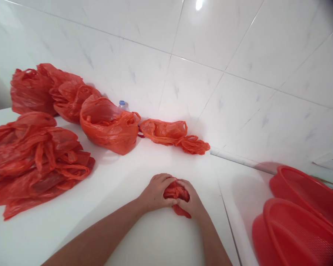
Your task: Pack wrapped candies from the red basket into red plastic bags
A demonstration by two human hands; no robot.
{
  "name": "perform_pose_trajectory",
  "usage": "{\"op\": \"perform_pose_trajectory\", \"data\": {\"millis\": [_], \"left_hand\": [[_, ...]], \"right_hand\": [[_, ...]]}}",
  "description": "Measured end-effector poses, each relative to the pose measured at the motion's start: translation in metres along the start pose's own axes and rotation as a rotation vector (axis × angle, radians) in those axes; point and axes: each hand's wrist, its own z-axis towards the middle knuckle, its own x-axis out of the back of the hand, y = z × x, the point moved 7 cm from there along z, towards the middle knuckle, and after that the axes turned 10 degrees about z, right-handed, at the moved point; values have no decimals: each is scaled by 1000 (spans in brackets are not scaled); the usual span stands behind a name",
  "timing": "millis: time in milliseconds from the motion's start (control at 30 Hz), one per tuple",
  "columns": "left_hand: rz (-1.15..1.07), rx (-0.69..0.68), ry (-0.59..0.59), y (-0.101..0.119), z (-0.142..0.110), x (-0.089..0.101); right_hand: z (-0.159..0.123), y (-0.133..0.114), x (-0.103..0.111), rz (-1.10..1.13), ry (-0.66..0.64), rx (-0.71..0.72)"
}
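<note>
On the white table, a crumpled red plastic bag (176, 191) lies bunched between both hands. My left hand (158, 191) curves around its left side, and my right hand (192, 197) wraps its right side. The thumbs come close together in front of the bag, and the fingertips meet behind it. One loose end of the bag sticks out below the thumbs. Parts of the bag are covered by the fingers.
A loose pile of red plastic bags (44, 155) spreads at the left. Stuffed red bags (108, 129) line the tiled wall (144, 74), with a blue-capped bottle (122, 105) behind them. A smaller red bag bundle (192, 145) lies farther right. Red plastic baskets (272, 225) stand at the right.
</note>
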Motion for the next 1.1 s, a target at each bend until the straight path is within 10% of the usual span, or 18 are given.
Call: {"op": "perform_pose_trajectory", "data": {"millis": [1100], "left_hand": [[188,73,-174,-2,2,-21]], "right_hand": [[0,-8,-4,132,83,-138]]}}
